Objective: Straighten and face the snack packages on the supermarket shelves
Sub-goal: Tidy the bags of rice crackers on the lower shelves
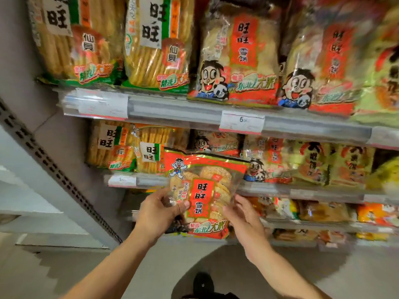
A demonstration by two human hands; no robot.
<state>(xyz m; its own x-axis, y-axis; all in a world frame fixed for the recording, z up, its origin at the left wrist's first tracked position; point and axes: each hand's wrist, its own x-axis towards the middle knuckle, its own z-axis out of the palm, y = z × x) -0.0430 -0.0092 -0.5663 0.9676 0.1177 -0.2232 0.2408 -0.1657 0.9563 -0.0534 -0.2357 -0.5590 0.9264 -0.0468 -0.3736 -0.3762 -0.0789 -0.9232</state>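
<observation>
A red and gold rice-cracker bag (205, 190) is held upright in front of the lower shelves, its front facing me. My left hand (160, 212) grips its lower left side, thumb across the front. My right hand (241, 214) touches the bag's lower right edge with loosely bent fingers. Behind the bag the second shelf (302, 192) carries green-trimmed cracker bags (116, 147) at the left and red ones (267, 165) at the right.
The top shelf (172, 111) holds large green-trimmed bags (151, 44) and large red bags (239, 55), with a price tag (241, 121) on its rail. Lower shelves (323, 214) carry more snack packs. A grey perforated upright (54, 167) runs down the left side. Grey floor lies below.
</observation>
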